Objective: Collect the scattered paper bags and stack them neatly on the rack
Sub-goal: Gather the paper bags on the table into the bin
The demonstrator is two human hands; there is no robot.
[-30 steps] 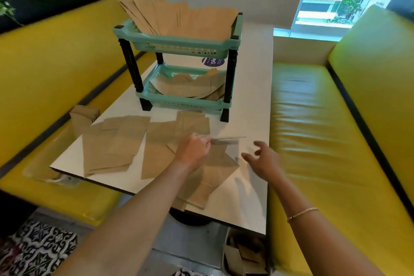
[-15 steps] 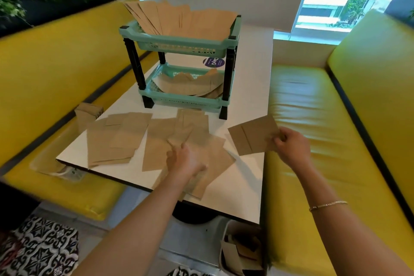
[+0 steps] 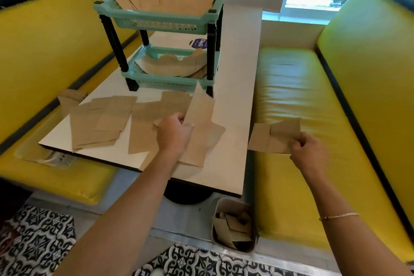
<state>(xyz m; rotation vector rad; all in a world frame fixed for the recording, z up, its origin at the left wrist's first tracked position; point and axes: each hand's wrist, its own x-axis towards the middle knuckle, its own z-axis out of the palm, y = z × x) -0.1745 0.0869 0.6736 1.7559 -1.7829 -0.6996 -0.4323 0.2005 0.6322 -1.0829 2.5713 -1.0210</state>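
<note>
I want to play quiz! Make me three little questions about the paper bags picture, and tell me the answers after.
1. True or false: the right hand holds a paper bag out over the yellow bench seat.
2. What is the left hand doing? A) lifting a paper bag off the table B) resting flat C) touching the rack
3. Fill in: the rack has ___ green trays.

Key: 1 true; 2 A; 3 two

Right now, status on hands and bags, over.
Left hand lifting a bag off the table. Right hand holding another bag. Rack unobstructed.
</note>
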